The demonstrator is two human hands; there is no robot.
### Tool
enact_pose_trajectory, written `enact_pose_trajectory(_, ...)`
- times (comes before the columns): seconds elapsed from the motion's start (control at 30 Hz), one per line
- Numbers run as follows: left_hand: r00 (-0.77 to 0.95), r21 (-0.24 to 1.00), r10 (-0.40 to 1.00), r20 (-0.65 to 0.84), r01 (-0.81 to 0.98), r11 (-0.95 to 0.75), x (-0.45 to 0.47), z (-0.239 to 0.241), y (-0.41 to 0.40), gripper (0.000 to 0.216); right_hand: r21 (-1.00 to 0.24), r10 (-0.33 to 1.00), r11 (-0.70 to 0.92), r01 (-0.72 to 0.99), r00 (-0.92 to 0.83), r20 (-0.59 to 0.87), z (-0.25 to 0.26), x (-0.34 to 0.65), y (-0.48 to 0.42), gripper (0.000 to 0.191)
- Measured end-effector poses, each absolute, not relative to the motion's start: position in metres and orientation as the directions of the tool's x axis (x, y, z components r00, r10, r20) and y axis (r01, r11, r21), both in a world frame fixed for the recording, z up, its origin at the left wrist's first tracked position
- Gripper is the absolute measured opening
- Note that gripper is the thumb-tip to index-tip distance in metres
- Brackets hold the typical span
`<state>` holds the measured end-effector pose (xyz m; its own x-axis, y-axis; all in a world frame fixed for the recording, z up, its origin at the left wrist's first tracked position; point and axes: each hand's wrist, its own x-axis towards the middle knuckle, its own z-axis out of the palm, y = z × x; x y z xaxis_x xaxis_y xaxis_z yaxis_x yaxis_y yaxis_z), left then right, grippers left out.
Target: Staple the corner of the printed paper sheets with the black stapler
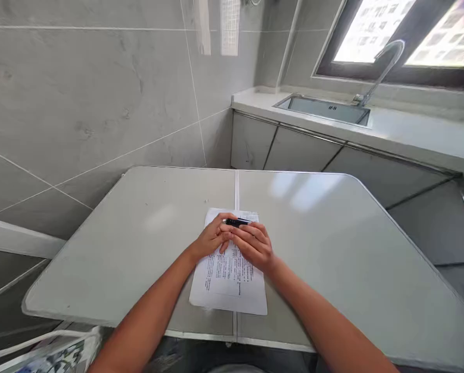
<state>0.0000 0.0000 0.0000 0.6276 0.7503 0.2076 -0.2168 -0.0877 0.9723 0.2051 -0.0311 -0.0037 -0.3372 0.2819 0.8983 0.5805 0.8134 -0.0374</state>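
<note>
A black pen (237, 222) lies crosswise between my two hands, above a printed sheet of paper (227, 290). My left hand (215, 235) is closed around the pen's left end. From the other side, my right hand (255, 243) has its fingers closed on the pen's right part, and the fingertips of both hands meet below it. The sheet lies flat on the table, its lines of text partly hidden under my hands. Small print is too fine to read.
The light folding table (313, 269) has a seam down its middle. Behind it on the right runs a counter (418, 127) with a sink (325, 110) and a faucet (383, 70) below a window. A grey tiled wall (99, 98) stands close at the left.
</note>
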Motion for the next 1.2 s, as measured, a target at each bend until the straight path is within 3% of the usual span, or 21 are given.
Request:
enact_pose_trajectory(0.17,0.638,0.983,0.754,0.16,-0.175,-0.061,0.0,0.007,-0.003,0.044,-0.053,0.298,0.81,0.584,-0.332,0.895,-0.002,0.206,-0.032,0.032)
enact_pose_trajectory(0.27,0.435,0.974,0.872,0.225,-0.109,-0.198,-0.008,0.014,0.0,0.041,-0.131,0.356,0.774,0.619,-0.255,0.899,0.006,0.21,-0.03,0.034)
enact_pose_trajectory(0.37,0.086,0.917,0.928,0.362,0.144,-0.371,-0.022,0.015,0.012,0.025,-0.238,0.437,0.665,0.708,-0.111,0.892,0.011,0.225,-0.017,0.024)
enact_pose_trajectory(0.43,-0.01,0.825,0.902,0.431,0.41,-0.39,-0.032,0.01,0.024,0.022,-0.277,0.503,0.563,0.779,-0.057,0.862,0.008,0.244,-0.002,0.014)
enact_pose_trajectory(0.53,0.023,0.674,0.878,0.478,0.632,-0.383,-0.045,-0.004,0.043,0.02,-0.337,0.667,0.391,0.857,-0.012,0.745,-0.005,0.28,0.021,0.011)
enact_pose_trajectory(0.67,0.131,0.578,0.895,0.427,0.721,-0.382,-0.052,-0.025,0.06,0.03,-0.453,0.83,0.166,0.876,0.124,0.544,-0.029,0.317,0.039,0.013)
enact_pose_trajectory(0.8,0.27,0.449,0.911,0.311,0.803,-0.392,-0.052,-0.042,0.067,0.042,-0.561,0.911,0.057,0.826,0.187,0.367,-0.044,0.326,0.045,0.014)
enact_pose_trajectory(0.97,0.242,0.421,0.912,0.33,0.828,-0.372,-0.054,-0.046,0.067,0.056,-0.581,0.913,0.055,0.812,0.194,0.358,-0.049,0.319,0.046,0.017)
enact_pose_trajectory(1.2,0.165,0.494,0.912,0.375,0.797,-0.348,-0.057,-0.038,0.063,0.034,-0.546,0.904,0.073,0.835,0.175,0.389,-0.053,0.32,0.048,0.026)
